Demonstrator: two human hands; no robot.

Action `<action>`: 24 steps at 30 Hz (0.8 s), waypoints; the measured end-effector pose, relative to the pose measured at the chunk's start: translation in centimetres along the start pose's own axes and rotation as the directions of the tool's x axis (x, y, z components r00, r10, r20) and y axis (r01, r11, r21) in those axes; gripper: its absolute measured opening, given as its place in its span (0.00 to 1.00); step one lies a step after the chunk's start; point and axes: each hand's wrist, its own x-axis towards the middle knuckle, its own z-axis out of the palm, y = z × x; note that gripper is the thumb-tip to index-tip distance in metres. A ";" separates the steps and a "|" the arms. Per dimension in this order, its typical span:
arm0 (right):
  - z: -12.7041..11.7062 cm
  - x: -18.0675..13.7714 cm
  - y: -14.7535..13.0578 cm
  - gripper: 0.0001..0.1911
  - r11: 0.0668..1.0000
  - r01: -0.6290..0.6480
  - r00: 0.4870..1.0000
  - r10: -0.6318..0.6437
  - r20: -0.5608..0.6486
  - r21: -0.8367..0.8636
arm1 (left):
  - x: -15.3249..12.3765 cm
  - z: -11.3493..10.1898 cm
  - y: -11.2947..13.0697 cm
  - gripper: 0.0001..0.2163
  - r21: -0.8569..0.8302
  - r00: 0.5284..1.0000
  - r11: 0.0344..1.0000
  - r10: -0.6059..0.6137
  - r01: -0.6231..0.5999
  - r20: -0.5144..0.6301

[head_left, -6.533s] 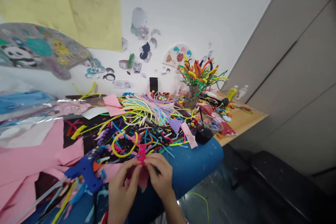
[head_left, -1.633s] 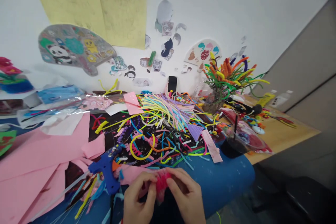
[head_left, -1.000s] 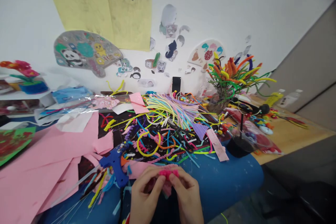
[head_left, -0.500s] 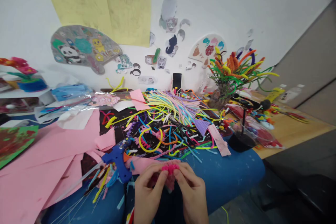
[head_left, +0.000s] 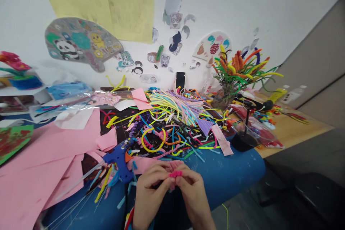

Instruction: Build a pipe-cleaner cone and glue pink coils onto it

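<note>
Rising beyond the grip, a white wall fills most of the background, and a grey panelled partition slants down at the far right. Below the wall runs a long worktable, its blue cover showing just right of the grip and its bare wooden top farther out on that side. Past the wood, lower down, is a dark seat. Pink sheets spread over the table to the left of the grip. High on the wall, up and left, hang yellow drawing sheets, above a grey fan painted with a panda. Straight ahead of the grip lies a heap of pastel pipe cleaners; a vase of orange, yellow and green stems stands beyond it to the right. Behind that vase, a white fan bears a red double-happiness character, 囍. A blue glue gun rests near the grip on its left. Clear bottles, one behind the vase and one far right, carry lettering too small to read. Both the left hand and the right hand pinch a bright pink fuzzy piece between thumbs and fingers, over the table's near edge.
</note>
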 end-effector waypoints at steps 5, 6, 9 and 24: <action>-2.3 -0.2 -0.8 0.06 0.993 -0.038 0.999 0.036 -0.021 -0.113 | -0.8 -1.0 0.1 0.13 0.329 0.974 0.935 0.063 -0.134 0.216; -2.8 -0.2 -0.8 0.07 0.991 -0.045 0.997 0.036 -0.072 -0.129 | -1.1 -1.2 -0.1 0.20 0.399 0.962 0.906 0.033 -0.144 0.273; -4.4 -0.4 -0.5 0.09 0.987 -0.086 0.986 0.064 -0.156 -0.139 | -2.0 -1.2 -1.0 0.34 0.547 0.923 0.815 -0.041 -0.191 0.383; -2.8 -1.7 -0.7 0.11 0.994 -0.009 0.979 -0.015 -0.205 -0.113 | -2.0 -1.3 -1.6 0.17 0.386 0.972 0.901 0.128 -0.197 0.196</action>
